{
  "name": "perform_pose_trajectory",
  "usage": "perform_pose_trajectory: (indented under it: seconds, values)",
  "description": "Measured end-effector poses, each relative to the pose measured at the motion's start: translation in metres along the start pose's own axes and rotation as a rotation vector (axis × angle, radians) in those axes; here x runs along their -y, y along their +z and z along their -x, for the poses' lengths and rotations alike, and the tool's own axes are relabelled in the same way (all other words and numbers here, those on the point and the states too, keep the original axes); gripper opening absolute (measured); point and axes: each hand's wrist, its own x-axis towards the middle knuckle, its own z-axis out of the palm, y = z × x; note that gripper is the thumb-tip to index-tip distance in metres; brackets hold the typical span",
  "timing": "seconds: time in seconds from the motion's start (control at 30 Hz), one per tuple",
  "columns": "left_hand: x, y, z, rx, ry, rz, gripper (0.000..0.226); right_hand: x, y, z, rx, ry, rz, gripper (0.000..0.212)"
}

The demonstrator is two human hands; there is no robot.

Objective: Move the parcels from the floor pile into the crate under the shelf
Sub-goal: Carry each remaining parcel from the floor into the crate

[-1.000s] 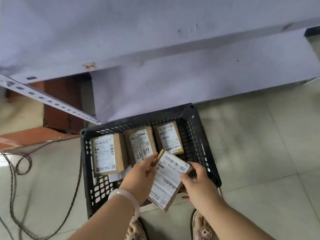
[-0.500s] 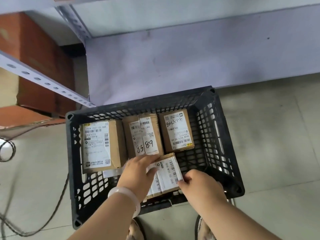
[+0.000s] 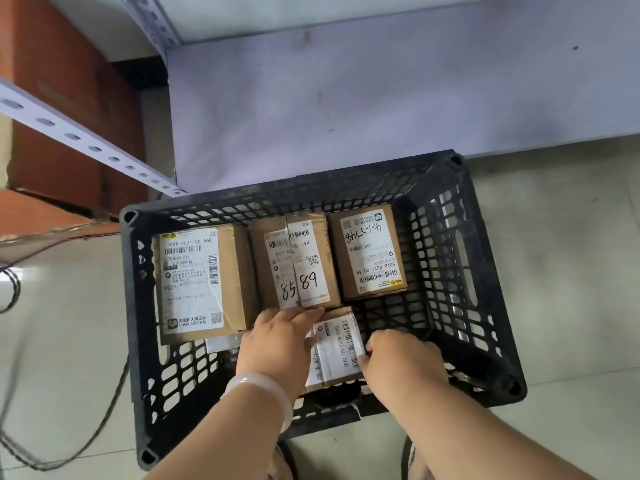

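Parcel (image 3: 337, 344) lies in crate (image 3: 294, 192), right hand (image 3: 401, 358) pinching.

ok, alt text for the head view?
A person's left grip rests on, and right grip pinches, a small labelled parcel low inside a black crate, in front of a row of three parcels along its far wall. The crate stands on a tiled floor by a white shelf.
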Motion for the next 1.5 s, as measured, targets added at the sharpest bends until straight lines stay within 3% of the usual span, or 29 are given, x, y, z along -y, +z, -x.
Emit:
perform_pose_trajectory:
  seconds: [0.33, 0.6, 0.73, 0.9, 1.23, 1.5]
  values:
    - [0.003, -0.005, 0.005, 0.03, 0.0, -0.011, 0.055, -0.005, -0.013, 0.009, 0.059, 0.006, -0.095, 0.036]
    - [-0.018, -0.066, 0.04, 0.029, -0.03, 0.058, 0.058, -0.012, -0.084, 0.063, -0.131, -0.089, -0.326, 0.045]
    - [-0.05, -0.127, 0.071, -0.011, -0.11, 0.312, 0.055, -0.018, -0.138, 0.114, -0.194, -0.141, -0.507, 0.047]
    - [-0.114, -0.23, 0.139, 0.017, -0.145, 0.799, 0.051, -0.03, -0.219, 0.214, -0.195, -0.126, -0.979, 0.049]
    - [-0.25, -0.436, 0.325, 0.024, 0.177, 0.932, 0.04, -0.071, -0.355, 0.485, -0.548, -0.007, -1.406, 0.035]
    - [-0.366, -0.504, 0.441, 0.05, 0.465, 0.831, 0.04, -0.148, -0.387, 0.668, -0.841, 0.034, -1.574, 0.024]
